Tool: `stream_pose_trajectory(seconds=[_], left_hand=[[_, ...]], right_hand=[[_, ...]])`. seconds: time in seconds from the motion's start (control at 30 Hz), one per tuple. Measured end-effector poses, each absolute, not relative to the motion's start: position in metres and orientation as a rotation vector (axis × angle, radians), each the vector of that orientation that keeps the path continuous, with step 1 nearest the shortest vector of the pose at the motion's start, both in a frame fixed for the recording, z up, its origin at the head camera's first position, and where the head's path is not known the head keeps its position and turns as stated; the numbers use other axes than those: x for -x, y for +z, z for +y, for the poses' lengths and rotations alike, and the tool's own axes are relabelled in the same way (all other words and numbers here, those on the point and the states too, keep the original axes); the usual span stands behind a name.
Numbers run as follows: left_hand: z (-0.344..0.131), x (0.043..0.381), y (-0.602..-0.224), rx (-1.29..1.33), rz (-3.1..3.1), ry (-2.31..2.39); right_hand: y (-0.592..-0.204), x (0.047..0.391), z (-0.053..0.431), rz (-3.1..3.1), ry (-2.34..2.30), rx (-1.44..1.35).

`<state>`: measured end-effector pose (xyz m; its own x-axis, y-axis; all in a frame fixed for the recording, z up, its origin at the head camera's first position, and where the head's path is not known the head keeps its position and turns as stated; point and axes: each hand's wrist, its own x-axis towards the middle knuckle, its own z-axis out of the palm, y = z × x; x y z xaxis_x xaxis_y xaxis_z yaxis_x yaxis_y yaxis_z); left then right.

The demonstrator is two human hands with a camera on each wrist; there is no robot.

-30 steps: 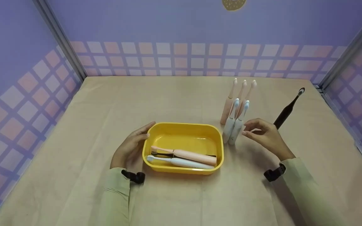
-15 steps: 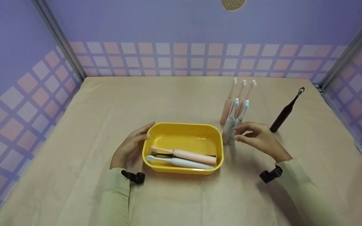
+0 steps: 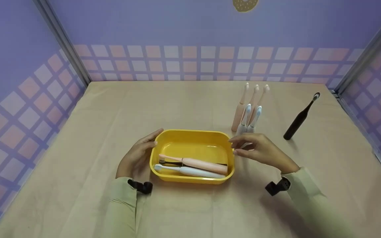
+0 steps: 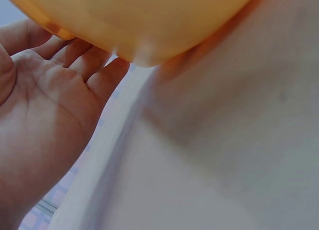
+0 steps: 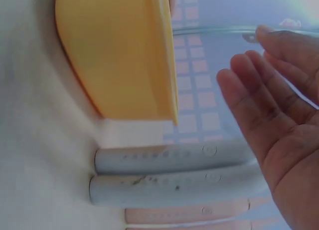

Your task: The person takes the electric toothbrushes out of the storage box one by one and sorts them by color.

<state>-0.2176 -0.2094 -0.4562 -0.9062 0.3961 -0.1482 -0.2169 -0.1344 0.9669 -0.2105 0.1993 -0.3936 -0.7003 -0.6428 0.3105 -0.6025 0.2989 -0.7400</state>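
Observation:
A yellow plastic box stands mid-table with a pink electric toothbrush, a black one and a white one lying inside. My left hand grips its left end, thumb at the rim and fingers along the outer wall. Near the right rim my right hand has its fingers loosely bent and holds nothing; the right wrist view shows a gap between fingertips and box. Behind that hand stand two white electric toothbrushes, their lower handles hidden from the head view.
Three pink electric toothbrushes stand upright just behind the white pair. Farther right, a black electric toothbrush stands by itself. A beige cloth covers the table, with patterned walls at the back and sides.
My right hand has moved left, from beside the white toothbrushes to the box's right rim, passing in front of them. The left hand, box and toothbrushes have stayed put.

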Motion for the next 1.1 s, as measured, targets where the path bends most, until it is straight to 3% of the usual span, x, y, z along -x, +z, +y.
stream_pose_trajectory(seconds=[1.1], left_hand=[[-0.211, 0.222, -0.459, -0.273, 1.844, 2.024]], right_hand=[[-0.369, 0.206, 0.137, 2.413, -0.807, 1.241]])
